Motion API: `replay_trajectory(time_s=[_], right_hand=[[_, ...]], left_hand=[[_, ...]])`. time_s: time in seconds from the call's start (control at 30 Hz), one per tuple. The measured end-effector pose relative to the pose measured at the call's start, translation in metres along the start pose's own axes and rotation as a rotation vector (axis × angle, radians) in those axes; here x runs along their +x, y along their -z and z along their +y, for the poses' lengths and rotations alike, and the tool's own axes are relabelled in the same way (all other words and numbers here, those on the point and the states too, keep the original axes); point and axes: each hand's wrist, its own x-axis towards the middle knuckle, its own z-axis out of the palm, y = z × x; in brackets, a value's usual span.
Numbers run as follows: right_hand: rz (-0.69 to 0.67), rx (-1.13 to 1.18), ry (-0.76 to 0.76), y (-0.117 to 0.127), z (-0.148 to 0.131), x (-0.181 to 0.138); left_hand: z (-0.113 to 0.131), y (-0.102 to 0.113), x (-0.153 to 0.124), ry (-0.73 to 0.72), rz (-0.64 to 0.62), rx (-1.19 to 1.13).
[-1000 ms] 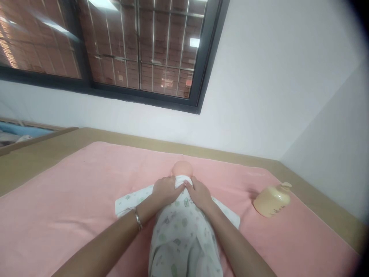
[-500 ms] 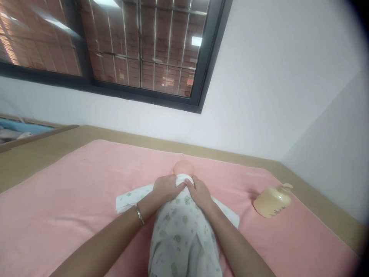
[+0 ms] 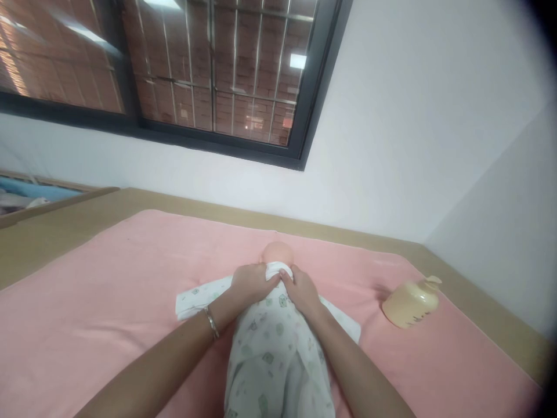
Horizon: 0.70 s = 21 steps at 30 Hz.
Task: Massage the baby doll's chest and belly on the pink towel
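Note:
A baby doll (image 3: 277, 253) lies on a pink blanket (image 3: 108, 302), wrapped in a white cloth with small green prints (image 3: 272, 354). Only the top of its bare head shows beyond my hands. My left hand (image 3: 251, 284) rests on the cloth at the doll's chest, fingers curled on the folded top edge; a thin bracelet is on that wrist. My right hand (image 3: 301, 292) lies beside it, fingers pressed on the same edge of the cloth. The fingertips of both hands meet just under the doll's head.
A cream baby bottle (image 3: 411, 303) lies on its side on the blanket to the right. A tan surface (image 3: 78, 217) borders the blanket. A white wall and a dark-framed window (image 3: 209, 75) stand behind. A crib edge (image 3: 26, 200) shows far left.
Almost nothing has changed; my hands stay on the cloth's top edge, shifting only slightly.

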Motion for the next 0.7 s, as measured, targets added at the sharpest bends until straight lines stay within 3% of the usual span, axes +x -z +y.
replay_trajectory(time_s=[0.7], right_hand=[[0.062, 0.024, 0.021, -0.0014, 0.0007, 0.0]], left_hand=[[-0.0038, -0.0073, 0.0028, -0.012, 0.082, -0.006]])
